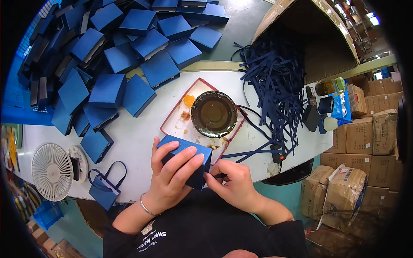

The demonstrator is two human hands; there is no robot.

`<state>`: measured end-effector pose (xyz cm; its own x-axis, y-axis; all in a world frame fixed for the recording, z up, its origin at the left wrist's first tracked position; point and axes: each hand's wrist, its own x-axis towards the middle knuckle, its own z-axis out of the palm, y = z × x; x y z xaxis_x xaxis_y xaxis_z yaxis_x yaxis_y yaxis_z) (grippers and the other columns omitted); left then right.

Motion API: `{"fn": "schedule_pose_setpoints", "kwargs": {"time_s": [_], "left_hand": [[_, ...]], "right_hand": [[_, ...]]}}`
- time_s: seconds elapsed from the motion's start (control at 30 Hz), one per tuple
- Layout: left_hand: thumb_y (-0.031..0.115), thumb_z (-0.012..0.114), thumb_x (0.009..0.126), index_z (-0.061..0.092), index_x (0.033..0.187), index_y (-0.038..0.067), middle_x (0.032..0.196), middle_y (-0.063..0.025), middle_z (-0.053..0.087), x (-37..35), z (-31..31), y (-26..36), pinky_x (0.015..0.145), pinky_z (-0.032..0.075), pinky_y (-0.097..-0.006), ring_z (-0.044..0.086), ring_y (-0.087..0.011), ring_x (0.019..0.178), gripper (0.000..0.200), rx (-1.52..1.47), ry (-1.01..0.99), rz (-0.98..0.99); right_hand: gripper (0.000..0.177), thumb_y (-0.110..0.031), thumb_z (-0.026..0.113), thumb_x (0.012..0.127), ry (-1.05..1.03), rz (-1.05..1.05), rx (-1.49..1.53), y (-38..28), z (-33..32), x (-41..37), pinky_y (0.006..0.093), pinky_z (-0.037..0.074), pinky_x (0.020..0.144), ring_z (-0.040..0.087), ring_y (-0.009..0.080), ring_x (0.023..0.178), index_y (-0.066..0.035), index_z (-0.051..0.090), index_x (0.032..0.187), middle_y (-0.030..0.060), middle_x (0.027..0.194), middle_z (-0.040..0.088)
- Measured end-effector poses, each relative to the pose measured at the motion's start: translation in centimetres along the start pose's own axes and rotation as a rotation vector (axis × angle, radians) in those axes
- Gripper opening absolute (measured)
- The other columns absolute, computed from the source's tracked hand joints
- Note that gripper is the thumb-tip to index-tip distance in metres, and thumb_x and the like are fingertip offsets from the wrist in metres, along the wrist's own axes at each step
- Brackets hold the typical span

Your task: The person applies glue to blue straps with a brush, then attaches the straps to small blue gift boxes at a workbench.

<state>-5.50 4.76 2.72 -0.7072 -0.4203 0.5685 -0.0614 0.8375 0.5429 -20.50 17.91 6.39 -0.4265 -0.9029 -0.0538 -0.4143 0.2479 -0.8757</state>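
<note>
Both hands work one blue box [189, 161]; left hand [172, 176] wraps it, hiding its near face. Right hand [232, 182] pinches a dark ribbon [249, 152] end at its corner; fingertip contact obscured.

Box [189, 161] in hand: deep blue, matching the pile [116, 56] and ribbons [275, 81] (darker navy). Dish [214, 114] brown-green, on a white tray [172, 122] edged red. Fan [51, 171] white. Cartons [365, 137] tan.

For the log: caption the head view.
Left hand holds a blue box; right hand pinches a navy ribbon beside it.
</note>
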Motion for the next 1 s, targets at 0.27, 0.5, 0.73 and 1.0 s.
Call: {"fn": "schedule_pose_setpoints", "kwargs": {"time_s": [0.27,0.5,0.73,1.0], "left_hand": [[0.014,0.086,0.069,0.063,0.132,0.017,0.137,-0.0012,0.057,0.0,0.2,0.2,0.119,0.028,-0.0614,0.047,-0.0322,0.131,0.068,-0.095,0.001,-0.011],[0.012,0.089,0.062,0.059,0.137,0.013,0.138,-0.0055,0.056,0.5,-0.3,-0.5,0.118,0.028,-0.0588,0.046,-0.0341,0.131,0.081,-0.077,-0.038,-0.12],[0.013,0.09,0.062,0.056,0.139,0.012,0.138,-0.0078,0.055,-0.1,-0.4,-2.0,0.118,0.028,-0.0585,0.046,-0.0357,0.132,0.085,0.003,-0.009,-0.175],[0.011,0.09,0.059,0.052,0.14,0.009,0.139,-0.0101,0.053,-1.9,0.6,-1.6,0.12,0.027,-0.0617,0.045,-0.0377,0.134,0.09,-0.001,-0.087,-0.144]], "right_hand": [[0.017,-0.002,0.077,0.08,-0.014,-0.072,0.026,0.5,0.1,-0.1,0.0308,0.045,0.049,0.06,0.0152,0.054,0.0,0.061,0.075,0.009,0.066,0.061],[0.026,-0.012,0.081,0.085,-0.208,0.132,0.125,0.9,-3.3,0.0,0.0319,0.057,0.079,0.072,0.0211,0.087,0.002,0.073,0.105,0.0123,0.096,0.074],[0.009,0.0,0.078,0.082,0.064,0.275,0.125,5.7,-10.4,-4.0,0.0285,0.047,0.077,0.061,0.0151,0.081,0.001,0.073,0.09,0.0059,0.085,0.067],[0.01,-0.011,0.068,0.099,0.441,0.052,1.142,8.6,-7.7,-4.1,0.0413,0.051,0.099,0.063,0.0225,0.101,-0.003,0.066,0.105,0.0097,0.105,0.066]]}}
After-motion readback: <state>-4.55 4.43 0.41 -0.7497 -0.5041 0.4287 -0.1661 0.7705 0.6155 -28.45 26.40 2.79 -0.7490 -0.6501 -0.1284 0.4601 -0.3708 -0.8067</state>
